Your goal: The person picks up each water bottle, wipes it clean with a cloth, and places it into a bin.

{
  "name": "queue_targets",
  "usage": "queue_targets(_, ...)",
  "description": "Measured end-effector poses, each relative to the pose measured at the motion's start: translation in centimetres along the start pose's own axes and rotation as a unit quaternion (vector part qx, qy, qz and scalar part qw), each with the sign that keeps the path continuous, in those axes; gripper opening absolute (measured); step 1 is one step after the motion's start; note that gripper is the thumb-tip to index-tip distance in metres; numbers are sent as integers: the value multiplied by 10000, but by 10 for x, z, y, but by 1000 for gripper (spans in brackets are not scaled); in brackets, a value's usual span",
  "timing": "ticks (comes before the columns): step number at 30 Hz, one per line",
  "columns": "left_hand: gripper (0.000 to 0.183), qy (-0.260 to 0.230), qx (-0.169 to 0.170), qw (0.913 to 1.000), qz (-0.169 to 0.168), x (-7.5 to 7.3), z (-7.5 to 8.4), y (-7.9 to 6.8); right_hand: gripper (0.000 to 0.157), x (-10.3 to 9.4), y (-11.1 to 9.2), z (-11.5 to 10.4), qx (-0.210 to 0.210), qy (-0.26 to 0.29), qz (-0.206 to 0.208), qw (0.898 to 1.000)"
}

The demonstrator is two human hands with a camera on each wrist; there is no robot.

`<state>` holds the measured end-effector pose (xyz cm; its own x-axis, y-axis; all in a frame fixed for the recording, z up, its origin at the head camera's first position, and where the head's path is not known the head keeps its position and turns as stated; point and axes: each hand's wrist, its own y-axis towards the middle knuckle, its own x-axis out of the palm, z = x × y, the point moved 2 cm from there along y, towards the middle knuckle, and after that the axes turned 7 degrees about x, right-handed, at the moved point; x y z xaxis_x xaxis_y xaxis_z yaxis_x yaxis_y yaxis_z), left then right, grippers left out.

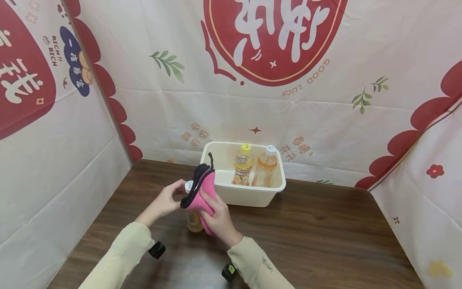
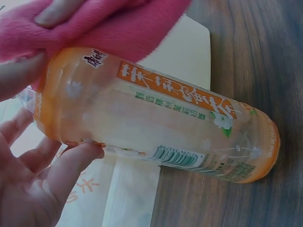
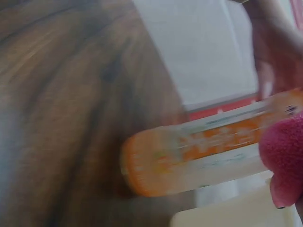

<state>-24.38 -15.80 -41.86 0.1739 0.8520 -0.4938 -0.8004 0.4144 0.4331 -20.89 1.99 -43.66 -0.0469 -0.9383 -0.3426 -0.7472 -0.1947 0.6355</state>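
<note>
A clear plastic drink bottle [image 1: 194, 223] with an orange label and a white cap stands over the dark table, its top partly hidden. My left hand [image 1: 167, 201] grips it near the neck; in the left wrist view the thumb and fingers close around the upper part of the bottle [image 2: 142, 118]. With my right hand [image 1: 219, 218] I hold a pink plush cloth [image 1: 207, 190] with black trim and a thin black cord. The cloth [image 2: 118, 28] lies against the bottle's shoulder in the left wrist view. Blur softens the bottle [image 3: 213, 144] in the right wrist view.
Behind my hands a cream plastic bin [image 1: 249, 197] holds a yellow-capped bottle [image 1: 243, 166] and a white-capped bottle [image 1: 266, 168] in its right half. Printed fabric walls [image 1: 173, 108] enclose the wooden table [image 1: 317, 237] at the back and both sides.
</note>
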Motion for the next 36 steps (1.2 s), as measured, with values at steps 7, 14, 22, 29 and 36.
queue_targets(7,35,-33,-351,9993,-95,-2,2,-1,48,5,-21,16,293,-87,302,9991)
queue_targets(14,35,48,-531,9985,-125,-3,2,-1,41,23,-60,71,796,-278,-241,9961)
queue_targets(22,35,-18,-496,9986,-186,1,0,-1,39,24,-78,87,1128,-266,-567,9916)
queue_targets(29,36,-64,-626,9979,-164,4,-3,-5,40,23,-83,85,1114,-415,-576,9912)
queue_targets(36,34,-9,-444,9989,-115,5,-2,-5,42,18,-77,79,1007,-299,-413,9936)
